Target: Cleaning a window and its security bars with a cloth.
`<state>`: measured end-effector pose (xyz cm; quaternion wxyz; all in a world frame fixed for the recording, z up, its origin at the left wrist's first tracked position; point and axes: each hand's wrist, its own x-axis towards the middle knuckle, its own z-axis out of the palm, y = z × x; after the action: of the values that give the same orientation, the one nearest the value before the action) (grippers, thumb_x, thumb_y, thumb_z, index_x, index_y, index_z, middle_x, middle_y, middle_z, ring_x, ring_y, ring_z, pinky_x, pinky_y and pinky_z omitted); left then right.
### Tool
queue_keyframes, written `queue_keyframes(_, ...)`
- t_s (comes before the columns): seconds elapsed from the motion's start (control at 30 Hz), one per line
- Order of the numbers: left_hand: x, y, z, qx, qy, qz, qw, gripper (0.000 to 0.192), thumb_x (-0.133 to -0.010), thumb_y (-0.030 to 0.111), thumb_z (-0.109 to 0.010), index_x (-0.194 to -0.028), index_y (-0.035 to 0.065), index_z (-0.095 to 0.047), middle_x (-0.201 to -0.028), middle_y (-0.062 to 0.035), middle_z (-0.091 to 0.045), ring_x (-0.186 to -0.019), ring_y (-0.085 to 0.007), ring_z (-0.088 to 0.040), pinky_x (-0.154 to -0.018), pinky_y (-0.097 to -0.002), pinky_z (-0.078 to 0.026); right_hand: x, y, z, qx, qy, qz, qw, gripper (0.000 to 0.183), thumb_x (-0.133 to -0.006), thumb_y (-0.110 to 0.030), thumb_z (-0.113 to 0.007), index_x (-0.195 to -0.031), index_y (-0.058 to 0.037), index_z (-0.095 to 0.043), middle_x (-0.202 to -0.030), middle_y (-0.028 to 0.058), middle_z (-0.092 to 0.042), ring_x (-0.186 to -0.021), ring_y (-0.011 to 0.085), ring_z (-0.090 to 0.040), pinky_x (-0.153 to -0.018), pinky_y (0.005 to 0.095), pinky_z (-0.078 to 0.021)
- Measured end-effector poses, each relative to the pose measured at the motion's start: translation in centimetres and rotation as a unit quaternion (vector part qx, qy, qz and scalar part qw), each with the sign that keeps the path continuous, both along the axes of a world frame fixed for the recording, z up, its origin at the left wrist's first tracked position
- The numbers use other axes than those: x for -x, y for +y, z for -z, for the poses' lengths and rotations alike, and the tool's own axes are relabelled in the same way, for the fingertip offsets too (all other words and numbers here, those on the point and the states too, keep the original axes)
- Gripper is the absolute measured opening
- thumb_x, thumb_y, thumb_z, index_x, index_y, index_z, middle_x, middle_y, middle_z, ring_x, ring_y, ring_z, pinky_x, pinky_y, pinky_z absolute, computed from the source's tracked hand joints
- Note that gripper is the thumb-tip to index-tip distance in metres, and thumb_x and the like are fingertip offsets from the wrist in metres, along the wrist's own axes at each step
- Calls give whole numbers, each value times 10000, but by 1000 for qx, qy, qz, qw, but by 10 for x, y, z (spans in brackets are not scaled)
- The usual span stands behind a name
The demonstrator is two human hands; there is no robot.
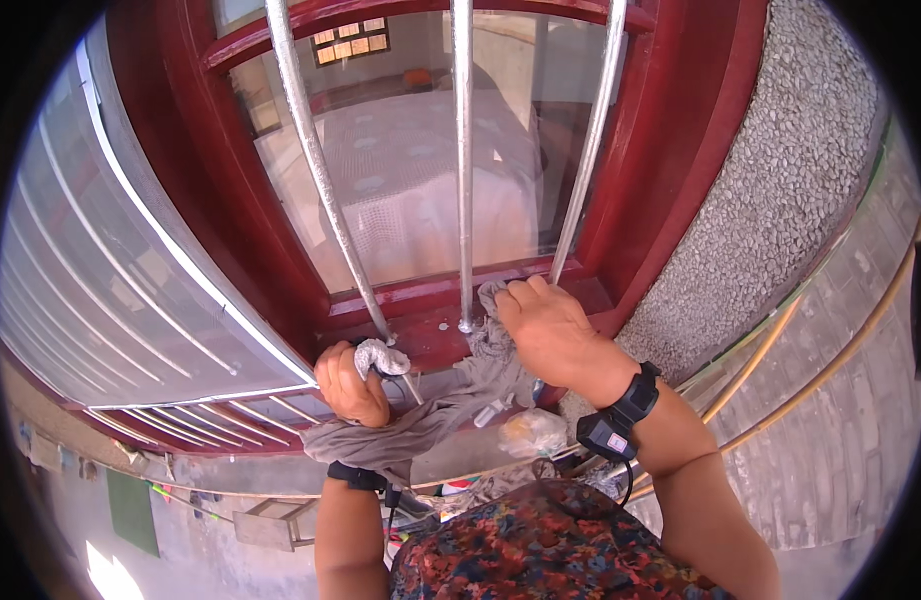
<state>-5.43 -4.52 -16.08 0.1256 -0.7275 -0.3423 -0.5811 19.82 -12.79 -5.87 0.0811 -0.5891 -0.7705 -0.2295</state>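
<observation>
A long grey cloth (pixel 423 424) hangs in loose folds between my two hands. My right hand (pixel 554 334) presses a bunched part of it onto the dark red window sill (pixel 430 326), between the feet of the middle metal bar (pixel 462 165) and the right metal bar (pixel 592 142). At the sill's front left, my left hand (pixel 349 386) is closed around a crumpled, lighter-looking end of cloth (pixel 382 358), just below the foot of the left metal bar (pixel 318 165). Behind the bars is a window pane (pixel 408 187) in a red frame, with a covered bed visible through it.
A screened panel with bars (pixel 115 255) flanks the left side. To the right are a pebble-dash wall (pixel 760 187) and yellowish poles or hoses (pixel 820 382). Below the sill lies a clear plastic bag (pixel 532 433). A wooden stool (pixel 269 529) and a green mat (pixel 133 510) are lower left.
</observation>
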Motion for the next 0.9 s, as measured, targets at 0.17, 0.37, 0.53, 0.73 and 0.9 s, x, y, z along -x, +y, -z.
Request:
queue_keyframes(0.17, 7, -2, 2, 2, -2, -22, 1000, 301, -764, 11, -520, -1053, -33, -590, -1047, -208, -601, -937, -402, -569, -865, -478, -441, -34, -34, -3, -165, 417, -85, 890, 327, -731, 68, -613, -1055, 26, -634, -1053, 175, -651, -993, 337, -625, -872, 409, -512)
queue_keyframes(0.37, 4, 1, 0, -14, -1, -16, 1000, 273, -812, 48, -505, -1053, -33, -602, -1026, -212, -603, -937, -408, -573, -860, -486, -440, -54, -16, -6, -305, 390, -7, 869, 307, -754, 89, -610, -1053, 24, -635, -1084, 179, -651, -1011, 333, -640, -907, 373, -507)
queue_keyframes(0.53, -1, 2, -1, -35, 2, 0, 999, 330, -708, 22, -544, -1025, -59, -586, -983, -238, -598, -889, -414, -573, -830, -485, -445, -58, 30, 20, -122, 623, -150, 758, 342, -787, 137, -530, -1098, 37, -631, -1089, 179, -657, -1039, 333, -634, -928, 349, -495)
queue_keyframes(0.73, 1, 3, -2, -48, 0, -8, 999, 297, -739, 44, -542, -1015, -57, -591, -955, -239, -603, -866, -414, -579, -812, -483, -449, -69, 26, 18, -91, 449, -151, 876, 318, -823, 155, -437, -1050, 51, -634, -1104, 188, -648, -1080, 329, -625, -962, 355, -488)
queue_keyframes(0.9, 2, 2, 1, -46, -3, -9, 999, 267, -837, 53, -499, -1066, -36, -603, -987, -221, -604, -910, -409, -586, -844, -479, -451, -68, -16, 25, -112, 233, 11, 966, 304, -777, 100, -504, -1052, 45, -620, -1013, 214, -648, -956, 412, -614, -858, 451, -518)
